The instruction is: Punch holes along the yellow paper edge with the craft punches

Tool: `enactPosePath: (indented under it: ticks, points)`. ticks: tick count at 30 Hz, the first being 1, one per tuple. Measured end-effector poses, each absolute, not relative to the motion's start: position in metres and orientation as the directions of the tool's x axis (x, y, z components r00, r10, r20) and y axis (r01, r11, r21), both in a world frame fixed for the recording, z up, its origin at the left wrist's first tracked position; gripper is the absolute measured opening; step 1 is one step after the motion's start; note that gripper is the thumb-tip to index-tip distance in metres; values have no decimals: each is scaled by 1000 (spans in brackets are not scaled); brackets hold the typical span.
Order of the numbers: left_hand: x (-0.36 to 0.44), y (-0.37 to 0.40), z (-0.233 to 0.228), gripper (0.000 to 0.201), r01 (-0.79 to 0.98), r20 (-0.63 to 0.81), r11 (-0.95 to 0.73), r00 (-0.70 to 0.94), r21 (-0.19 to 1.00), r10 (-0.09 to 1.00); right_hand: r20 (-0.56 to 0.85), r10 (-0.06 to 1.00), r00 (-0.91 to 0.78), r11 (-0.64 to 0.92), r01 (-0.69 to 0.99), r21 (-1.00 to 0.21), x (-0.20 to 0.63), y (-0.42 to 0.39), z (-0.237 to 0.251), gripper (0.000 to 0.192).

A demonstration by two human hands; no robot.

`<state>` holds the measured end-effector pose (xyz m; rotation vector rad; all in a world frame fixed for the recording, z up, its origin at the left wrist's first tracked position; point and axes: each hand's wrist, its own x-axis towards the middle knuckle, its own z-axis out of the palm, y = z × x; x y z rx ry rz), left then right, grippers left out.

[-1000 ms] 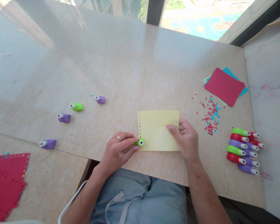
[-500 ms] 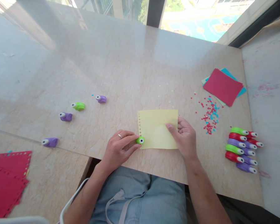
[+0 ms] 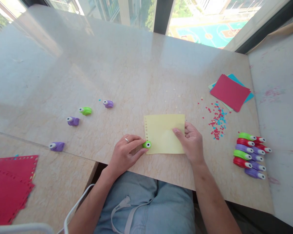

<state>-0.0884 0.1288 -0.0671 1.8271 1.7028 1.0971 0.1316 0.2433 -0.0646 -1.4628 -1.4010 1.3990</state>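
Marble tabletop (image 3: 141,68) by window; left hand (image 3: 125,154) grip pinches green punch (image 3: 146,144), right hand (image 3: 191,143) seemingly flat, released, on yellow paper (image 3: 164,130).

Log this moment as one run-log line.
left hand: pinching small green plastic paper punch | punch: on pale yellow paper sheet left edge | right hand: pressing sheet

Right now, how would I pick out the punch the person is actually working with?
Start at the yellow sheet near the marble table's front edge. At its left edge, by the row of punched holes, sits a small green punch, pinched in the left hand. The other green punch lies loose, far left among purple ones.
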Motion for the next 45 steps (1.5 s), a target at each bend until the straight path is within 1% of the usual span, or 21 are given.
enactPosePath:
  ticks: [6,13,35,45]
  points:
    - [-88,129,-67,20,646,275,-177,-53,742,960,-244,957,-157,-209,208,-955,131,243,-66,46]
    - [-89,128,-67,21,635,265,-178,-44,752,963,-244,960,-141,-212,205,-955,131,243,-65,47]
    - [-89,128,-68,22,632,268,-182,-42,753,963,-231,964,-131,-198,224,-954,131,243,-66,45]
    - [-88,128,-68,23,641,236,-152,-48,752,971,-226,961,-159,-181,259,-949,133,244,-69,43]
